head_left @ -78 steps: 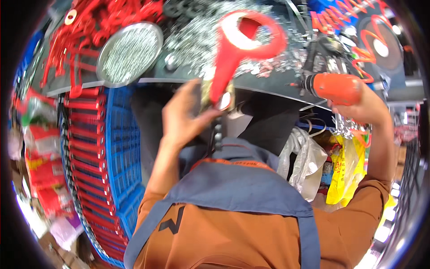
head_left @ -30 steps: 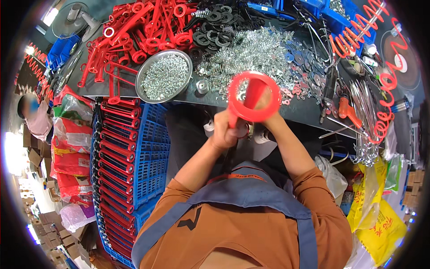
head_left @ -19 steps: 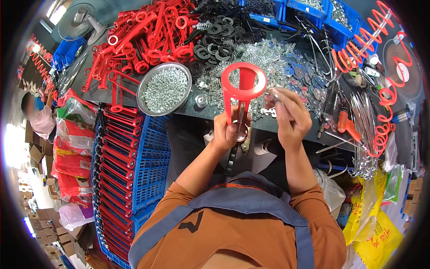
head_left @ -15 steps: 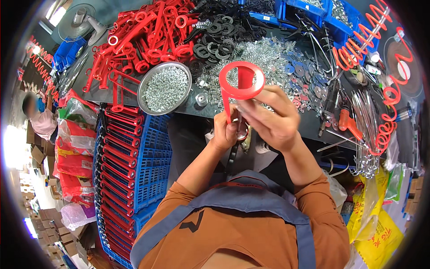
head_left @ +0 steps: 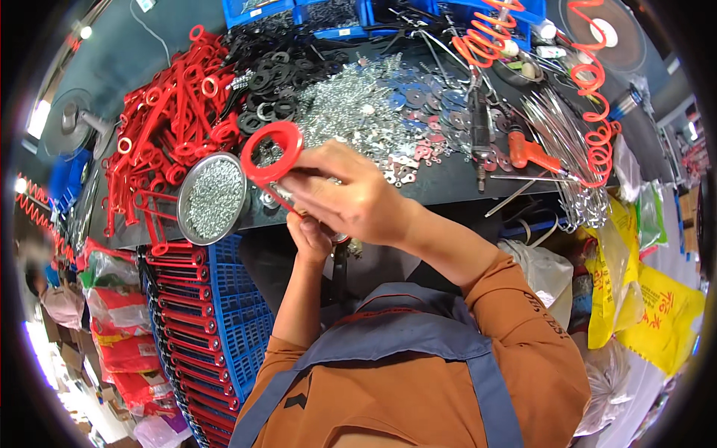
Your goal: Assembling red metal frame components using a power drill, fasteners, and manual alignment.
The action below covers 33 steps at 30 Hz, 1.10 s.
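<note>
Dark workshop tabletop (head_left: 448,183), crowded with parts. Right hand (head_left: 351,198) and left hand (head_left: 310,235) both grip closed on red plastic ring-headed handle (head_left: 272,153), held above near edge. Risk: slip would drop it into round metal bowl of small screws (head_left: 213,198), just left, scattering them.

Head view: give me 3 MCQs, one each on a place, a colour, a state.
1. Where is the round metal bowl?
A. on the bench left of the hands
B. in the blue crate
C. on the yellow bags

2. What colour is the ring part held up in the hands?
A. black
B. red
C. blue

3. How is the right hand placed?
A. flat on the bench
B. on the power tool
C. closed around the ring part's stem, above the left hand

A: it sits at the bench edge; B: its ring is plainly red; C: its fingers wrap the stem.
</note>
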Each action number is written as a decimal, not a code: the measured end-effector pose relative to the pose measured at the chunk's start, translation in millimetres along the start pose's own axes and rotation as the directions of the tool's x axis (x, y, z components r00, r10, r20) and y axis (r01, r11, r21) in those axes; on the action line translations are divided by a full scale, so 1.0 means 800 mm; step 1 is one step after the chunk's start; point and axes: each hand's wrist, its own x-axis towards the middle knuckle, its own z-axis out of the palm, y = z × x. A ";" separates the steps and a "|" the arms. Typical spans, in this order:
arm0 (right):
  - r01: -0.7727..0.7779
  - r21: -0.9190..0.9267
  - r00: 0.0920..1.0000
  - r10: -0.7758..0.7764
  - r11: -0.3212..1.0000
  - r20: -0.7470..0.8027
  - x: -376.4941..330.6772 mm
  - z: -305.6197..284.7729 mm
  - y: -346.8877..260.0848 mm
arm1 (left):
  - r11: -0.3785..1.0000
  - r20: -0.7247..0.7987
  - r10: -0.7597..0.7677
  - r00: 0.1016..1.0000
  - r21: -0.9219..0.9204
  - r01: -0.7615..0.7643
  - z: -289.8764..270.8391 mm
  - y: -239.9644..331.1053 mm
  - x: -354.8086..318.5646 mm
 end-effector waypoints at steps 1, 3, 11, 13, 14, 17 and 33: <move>0.029 0.001 0.999 -0.029 1.000 0.045 -0.001 0.000 -0.001 | 0.971 -0.158 0.236 0.959 0.067 -0.228 0.020 0.032 0.018; 0.025 0.028 0.995 -0.028 0.999 0.095 -0.004 -0.005 -0.004 | 0.965 -0.201 0.257 0.945 0.114 -0.238 0.035 0.057 0.024; -0.475 -0.880 0.632 0.697 0.000 -0.340 -0.154 -0.185 0.157 | 0.943 -0.113 0.073 0.991 -0.315 -0.105 0.032 0.048 0.016; -0.487 -0.871 0.458 0.828 -0.069 -0.322 -0.183 -0.195 0.172 | 0.949 -0.098 0.042 0.994 -0.306 -0.070 0.032 0.053 0.021; -0.627 -0.779 0.413 0.851 0.007 -0.325 -0.190 -0.201 0.180 | 0.955 -0.072 0.011 0.997 -0.293 -0.032 0.031 0.054 0.023; -0.977 0.066 0.192 0.968 0.205 -0.163 -0.190 -0.208 0.179 | 0.942 -0.071 0.034 0.997 -0.331 -0.056 0.026 0.053 0.013; -0.682 0.262 0.602 0.727 0.683 -0.330 -0.176 -0.136 0.179 | 0.961 -0.141 -0.046 0.989 -0.277 0.005 0.032 0.067 0.014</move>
